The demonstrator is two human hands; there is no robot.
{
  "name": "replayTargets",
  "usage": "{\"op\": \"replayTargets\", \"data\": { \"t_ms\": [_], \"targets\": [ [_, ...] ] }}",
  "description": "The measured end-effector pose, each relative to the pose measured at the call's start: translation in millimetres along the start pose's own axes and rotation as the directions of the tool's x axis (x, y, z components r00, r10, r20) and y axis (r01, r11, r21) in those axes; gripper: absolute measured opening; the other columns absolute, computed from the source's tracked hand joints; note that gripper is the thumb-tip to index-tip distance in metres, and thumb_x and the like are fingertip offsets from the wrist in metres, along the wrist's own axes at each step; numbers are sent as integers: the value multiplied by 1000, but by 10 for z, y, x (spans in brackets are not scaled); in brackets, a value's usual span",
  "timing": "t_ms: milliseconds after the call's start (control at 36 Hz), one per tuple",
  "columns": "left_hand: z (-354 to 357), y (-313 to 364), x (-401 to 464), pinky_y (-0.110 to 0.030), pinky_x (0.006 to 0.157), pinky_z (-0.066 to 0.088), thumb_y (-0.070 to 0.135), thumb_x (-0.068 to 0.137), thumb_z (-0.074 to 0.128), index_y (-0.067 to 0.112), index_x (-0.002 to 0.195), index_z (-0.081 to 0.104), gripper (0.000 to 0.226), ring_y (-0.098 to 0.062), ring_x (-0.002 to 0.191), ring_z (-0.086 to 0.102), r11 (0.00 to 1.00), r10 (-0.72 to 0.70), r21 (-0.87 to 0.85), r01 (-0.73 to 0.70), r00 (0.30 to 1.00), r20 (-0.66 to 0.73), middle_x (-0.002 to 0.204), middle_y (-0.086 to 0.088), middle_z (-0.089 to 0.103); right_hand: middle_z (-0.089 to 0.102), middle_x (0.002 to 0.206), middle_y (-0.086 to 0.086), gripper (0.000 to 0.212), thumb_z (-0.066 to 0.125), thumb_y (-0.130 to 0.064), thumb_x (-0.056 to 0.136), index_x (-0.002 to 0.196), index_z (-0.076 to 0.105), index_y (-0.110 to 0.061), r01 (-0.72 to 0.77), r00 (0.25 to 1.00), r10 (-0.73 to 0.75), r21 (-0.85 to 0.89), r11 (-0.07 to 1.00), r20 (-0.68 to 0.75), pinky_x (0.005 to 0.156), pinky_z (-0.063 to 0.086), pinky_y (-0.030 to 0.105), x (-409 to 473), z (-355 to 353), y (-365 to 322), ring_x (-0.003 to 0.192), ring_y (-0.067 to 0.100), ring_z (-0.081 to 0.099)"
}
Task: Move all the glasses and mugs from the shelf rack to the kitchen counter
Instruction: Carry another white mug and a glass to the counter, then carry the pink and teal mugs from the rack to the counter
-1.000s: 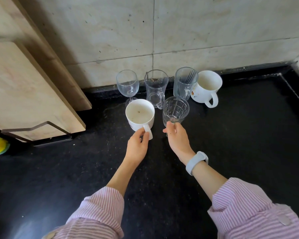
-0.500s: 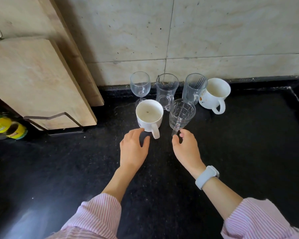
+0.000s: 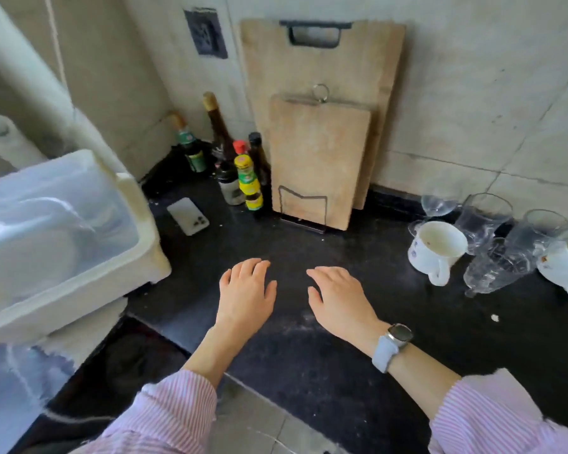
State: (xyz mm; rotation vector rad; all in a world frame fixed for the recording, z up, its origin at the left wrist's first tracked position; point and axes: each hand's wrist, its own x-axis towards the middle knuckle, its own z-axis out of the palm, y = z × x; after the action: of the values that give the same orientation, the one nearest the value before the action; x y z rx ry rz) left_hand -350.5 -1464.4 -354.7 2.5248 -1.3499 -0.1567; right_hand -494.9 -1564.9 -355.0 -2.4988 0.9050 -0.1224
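Observation:
My left hand (image 3: 246, 291) and my right hand (image 3: 340, 298) hover open and empty over the black kitchen counter (image 3: 309, 348), fingers spread. At the right stand the moved items in a cluster: a white mug (image 3: 435, 249), a patterned stemmed glass (image 3: 495, 268), a wine glass (image 3: 436, 203), a glass mug (image 3: 481, 217), a tall glass (image 3: 538, 229) and a second white mug (image 3: 564, 267) cut by the frame edge. Both hands are well left of them. The shelf rack itself is not clearly visible.
Two wooden cutting boards (image 3: 318, 158) lean on the wall in a wire stand. Sauce bottles (image 3: 248, 173) crowd the back corner, with a white phone (image 3: 187, 216) lying nearby. A white plastic box (image 3: 59, 237) with a clear lid sits at the left.
Both hands have let go of the white mug and stemmed glass and pulled back. My view has swung left, so the glasses now sit at the right edge.

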Motion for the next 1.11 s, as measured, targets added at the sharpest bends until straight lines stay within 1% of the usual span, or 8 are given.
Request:
{"op": "replayTargets", "data": {
  "t_ms": [111,250,361,500,639,861,972,1111],
  "targets": [
    [-541,-832,-692,-41,111,24,34,92,45,22,132,44,42,-19,130,37,986,-162,34,166,983,-82,138,3,46,43,143,2,43,35,-30,95,136,39,-17,233,971,-230,-42,972,65,111,27,40,-57,231,-985,133,23,33],
    [-1199,-1778,-1907,-44,101,32,30,90,49,19,126,50,38,-28,121,46,929,-348,38,367,906,-243,129,-4,55,43,143,2,44,34,-30,95,136,40,-17,479,872,-470,-41,877,134,112,24,44,-439,599,-2316,134,22,31],
    [-1661,-2409,-3079,-43,96,36,27,88,52,16,125,52,39,-31,117,50,851,-483,35,524,807,-341,126,-7,58,46,140,2,42,36,-31,94,133,43,-17,627,770,-616,-15,779,166,111,25,41,-929,993,-3395,132,23,34],
    [-2199,-3056,-4676,-44,91,42,25,87,55,12,120,56,35,-33,109,56,699,-630,-3,715,614,-475,117,-11,62,50,134,2,38,40,-29,92,128,47,-17,814,553,-808,78,576,200,105,29,36,-1660,1520,-4695,127,23,40],
    [-2657,-3443,-6089,-44,91,45,24,87,56,8,122,55,38,-36,107,58,494,-745,-112,862,353,-566,119,-15,62,55,131,4,37,41,-28,92,126,51,-16,920,315,-923,168,355,220,104,33,38,-2452,1913,-5874,123,25,44],
    [-3045,-3878,-7511,-42,95,42,22,87,55,10,121,56,35,-30,112,54,265,-755,-240,934,46,-654,120,-11,60,54,133,4,38,40,-28,93,129,49,-17,960,0,-976,272,60,218,105,34,37,-3413,2469,-7282,124,24,44],
    [-3206,-4188,-7963,-46,96,44,18,87,55,9,120,55,35,-31,114,54,235,-746,-316,919,-38,-665,121,-13,60,52,134,5,39,38,-28,93,128,49,-16,939,-76,-968,345,11,238,104,35,37,-3716,2783,-7922,125,24,43],
    [-3574,-4804,-8345,-42,94,44,17,90,53,9,122,55,33,-30,111,56,231,-729,-334,914,-65,-681,121,-13,60,53,133,4,38,40,-28,93,127,50,-17,901,-105,-972,434,-2,213,103,36,40,-3927,3147,-8784,124,25,44]
  ]
}}
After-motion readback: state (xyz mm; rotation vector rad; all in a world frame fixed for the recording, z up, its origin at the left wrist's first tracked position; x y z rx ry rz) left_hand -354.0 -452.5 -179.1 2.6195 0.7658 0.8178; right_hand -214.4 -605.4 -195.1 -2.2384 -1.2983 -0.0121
